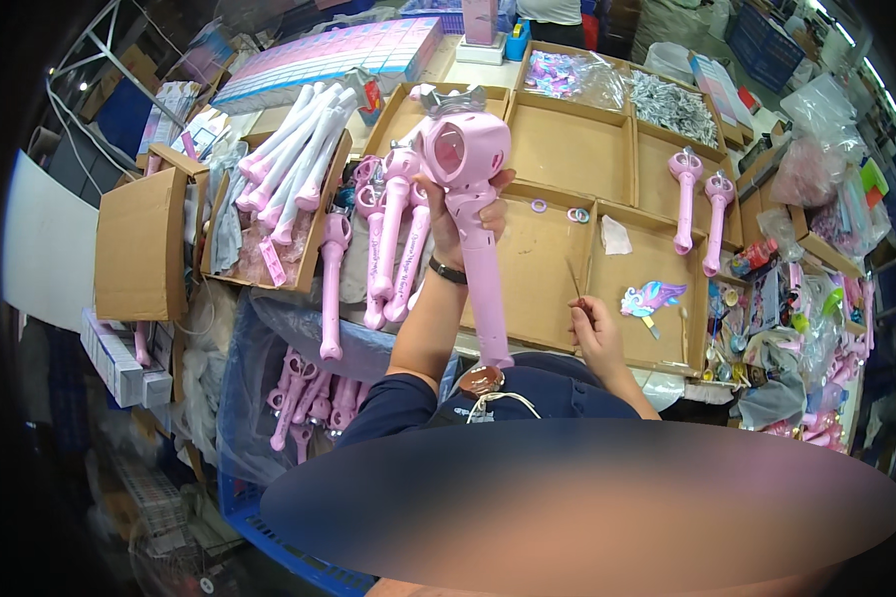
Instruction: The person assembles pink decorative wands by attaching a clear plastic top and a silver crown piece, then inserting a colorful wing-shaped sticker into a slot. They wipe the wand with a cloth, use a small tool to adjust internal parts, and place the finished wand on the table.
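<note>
My left hand [448, 231] is wrapped round the neck of a pink plastic toy wand [484, 284]. The wand stands upright, its round openwork head at the top and its handle end close to my body. In my right hand [599, 343], lower right of the wand, a thin pointed tool [573, 277] is pinched with its tip up; its exact kind is too small to tell. Near this hand, a purple-blue wing-shaped piece [653, 298] and a scrap of white paper [615, 236] lie in a cardboard tray [647, 348]. Small rings [539, 206] lie in the compartment beside it.
More pink wands [334, 289] rest at the left, and others fill a blue plastic-lined crate [269, 517] below. A box [214, 261] holds white-wrapped wands. Two wands [685, 204] lie at the right. Grey parts [672, 107] fill a far compartment. Bagged clutter [816, 328] crowds the right edge.
</note>
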`<state>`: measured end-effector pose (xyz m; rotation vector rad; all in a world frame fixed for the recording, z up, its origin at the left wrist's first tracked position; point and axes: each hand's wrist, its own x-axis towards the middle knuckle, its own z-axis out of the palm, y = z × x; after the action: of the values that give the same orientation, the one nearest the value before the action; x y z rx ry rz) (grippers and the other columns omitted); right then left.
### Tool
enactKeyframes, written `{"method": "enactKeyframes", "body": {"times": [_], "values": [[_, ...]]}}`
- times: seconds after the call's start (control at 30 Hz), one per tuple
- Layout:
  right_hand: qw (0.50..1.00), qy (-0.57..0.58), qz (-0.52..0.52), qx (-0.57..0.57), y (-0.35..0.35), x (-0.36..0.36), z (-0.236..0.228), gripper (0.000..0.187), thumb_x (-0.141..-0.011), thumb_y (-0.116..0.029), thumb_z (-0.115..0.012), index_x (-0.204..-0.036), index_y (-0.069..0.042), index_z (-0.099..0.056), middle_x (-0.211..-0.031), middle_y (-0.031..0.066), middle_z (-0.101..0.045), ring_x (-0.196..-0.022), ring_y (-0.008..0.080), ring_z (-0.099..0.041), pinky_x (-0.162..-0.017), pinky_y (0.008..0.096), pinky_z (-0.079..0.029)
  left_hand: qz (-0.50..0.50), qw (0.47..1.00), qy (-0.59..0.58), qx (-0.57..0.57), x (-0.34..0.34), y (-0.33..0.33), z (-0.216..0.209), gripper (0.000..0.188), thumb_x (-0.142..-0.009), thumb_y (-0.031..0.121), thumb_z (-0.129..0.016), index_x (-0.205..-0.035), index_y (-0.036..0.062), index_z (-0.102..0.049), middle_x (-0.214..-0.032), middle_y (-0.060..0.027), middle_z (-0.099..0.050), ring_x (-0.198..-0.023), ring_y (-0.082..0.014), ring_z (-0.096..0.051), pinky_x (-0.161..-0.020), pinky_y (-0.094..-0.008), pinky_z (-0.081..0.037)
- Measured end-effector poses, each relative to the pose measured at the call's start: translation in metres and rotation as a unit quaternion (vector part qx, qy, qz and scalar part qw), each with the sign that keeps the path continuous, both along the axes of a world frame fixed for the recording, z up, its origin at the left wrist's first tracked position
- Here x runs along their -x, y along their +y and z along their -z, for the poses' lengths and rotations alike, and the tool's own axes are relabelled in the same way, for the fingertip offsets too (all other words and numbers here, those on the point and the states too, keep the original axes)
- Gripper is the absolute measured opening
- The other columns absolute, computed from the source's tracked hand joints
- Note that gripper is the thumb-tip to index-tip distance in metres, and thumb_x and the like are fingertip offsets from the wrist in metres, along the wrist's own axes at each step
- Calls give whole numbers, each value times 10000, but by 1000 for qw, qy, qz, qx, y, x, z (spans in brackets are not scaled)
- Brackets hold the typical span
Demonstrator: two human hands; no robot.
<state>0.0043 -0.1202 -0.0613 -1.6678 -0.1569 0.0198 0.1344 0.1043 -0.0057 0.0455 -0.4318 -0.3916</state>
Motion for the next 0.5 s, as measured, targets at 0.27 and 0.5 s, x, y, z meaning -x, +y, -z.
{"method": "enactKeyframes", "body": {"times": [0.27,0.5], "values": [[995,-74,57,-40,5,-6,-46,174,-919,-128,-501,-1015,11,-546,-773,-5,-536,-617,42,-407,-565,187,-354,145,989,25,19,5,-12,20,914,-721,735,-480,-1230,-19,-388,-1012,-176,-573,-537,-161,-459,-450,-238,-388],[962,-189,112,160,8,-3,-77,116,-830,-113,-618,-900,-20,-612,-730,61,-569,-559,109,-521,-480,245,-396,-71,935,59,-342,24,-21,6,700,-847,623,-399,-1154,-4,-451,-874,-131,-584,-594,-177,-581,-483,-272,-492]]}}
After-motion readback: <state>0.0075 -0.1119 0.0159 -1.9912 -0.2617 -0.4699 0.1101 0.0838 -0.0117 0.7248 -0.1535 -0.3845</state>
